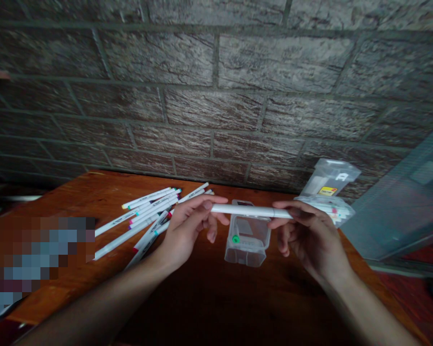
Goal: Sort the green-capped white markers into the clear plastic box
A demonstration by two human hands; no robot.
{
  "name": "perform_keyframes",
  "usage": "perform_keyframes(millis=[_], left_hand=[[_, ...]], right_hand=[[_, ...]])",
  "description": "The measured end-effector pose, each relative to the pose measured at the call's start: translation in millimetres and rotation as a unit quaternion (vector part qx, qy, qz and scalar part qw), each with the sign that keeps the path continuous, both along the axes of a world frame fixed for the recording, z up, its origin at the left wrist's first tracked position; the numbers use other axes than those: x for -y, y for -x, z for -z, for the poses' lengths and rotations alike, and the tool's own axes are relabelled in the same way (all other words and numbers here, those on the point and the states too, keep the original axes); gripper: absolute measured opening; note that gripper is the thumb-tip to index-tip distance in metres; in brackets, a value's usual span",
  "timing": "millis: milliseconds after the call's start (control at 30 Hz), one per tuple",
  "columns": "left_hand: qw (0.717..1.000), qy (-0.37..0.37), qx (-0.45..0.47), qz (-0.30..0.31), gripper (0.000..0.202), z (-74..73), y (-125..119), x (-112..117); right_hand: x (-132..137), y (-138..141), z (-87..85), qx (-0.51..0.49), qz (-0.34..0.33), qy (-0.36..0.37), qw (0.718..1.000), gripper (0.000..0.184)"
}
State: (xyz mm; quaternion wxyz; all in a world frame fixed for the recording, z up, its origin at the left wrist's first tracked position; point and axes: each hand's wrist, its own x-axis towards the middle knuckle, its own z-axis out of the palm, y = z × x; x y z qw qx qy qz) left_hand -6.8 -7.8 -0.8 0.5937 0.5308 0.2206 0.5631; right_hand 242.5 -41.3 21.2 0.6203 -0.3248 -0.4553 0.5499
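A white marker pen (pixel 248 210) is held level between both hands, above a clear plastic box (pixel 247 240). My left hand (pixel 189 226) pinches its left end with thumb and fingers. My right hand (pixel 306 235) grips its right end. Inside the box, a marker with a green end (pixel 235 239) stands upright. The box sits on a reddish wooden table (pixel 202 288).
Several white markers (pixel 147 214) lie scattered on the table to the left of my left hand. A clear plastic lid (pixel 328 178) and a clear case with markers (pixel 332 206) sit at the back right. A brick wall (pixel 216 96) rises behind the table. A glass panel (pixel 407 202) stands at the right.
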Motion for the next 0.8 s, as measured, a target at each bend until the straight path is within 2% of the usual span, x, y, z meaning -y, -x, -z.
perform_keyframes(millis=[333,800], left_hand=[[0.998,-0.036,-0.048,-0.028,0.027,4.1,-0.7,-1.9],[0.990,-0.055,-0.115,-0.060,0.019,-1.9,-2.0,0.7]], right_hand=[[1.1,-1.0,1.7,0.009,-0.008,-0.004,1.000,0.022],[-2.6,2.7,6.6,0.076,0.026,-0.059,0.995,0.018]])
